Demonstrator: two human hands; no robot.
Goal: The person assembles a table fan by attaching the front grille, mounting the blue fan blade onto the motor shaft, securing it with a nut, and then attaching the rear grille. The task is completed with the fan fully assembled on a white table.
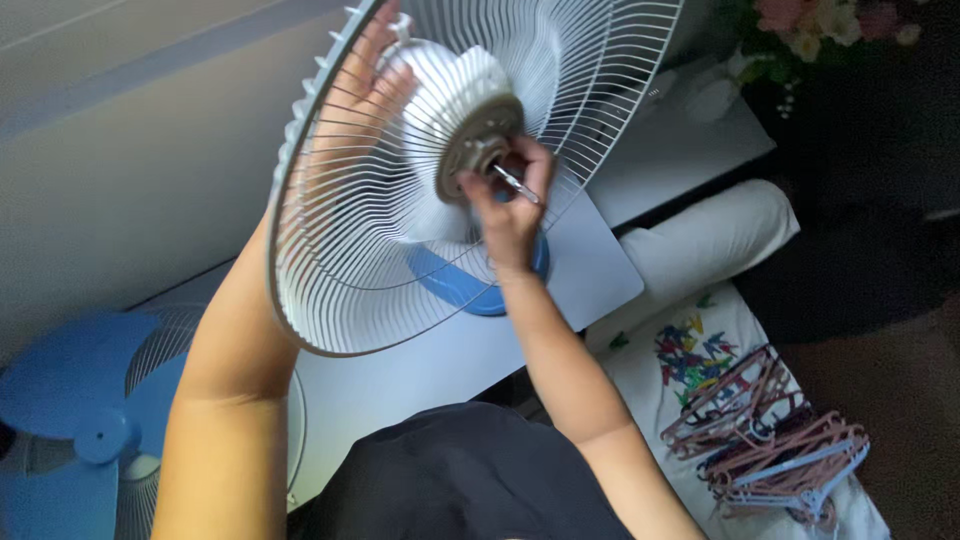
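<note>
right hand [510, 205]: pinches a thin metal shaft [518, 185] at the hub [480, 145] of a white fan grille [340, 270]. left hand [365, 85]: behind the grille at 11 o'clock, gripping the white motor housing [445, 90]. blue fan blade [80, 410] at 8 o'clock; hangers [770, 440] at 4 o'clock.

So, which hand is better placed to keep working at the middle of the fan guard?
Probably the right hand: its fingers already pinch the small metal shaft at the hub. The left hand is behind the white wire guard, bracing the motor housing.
</note>
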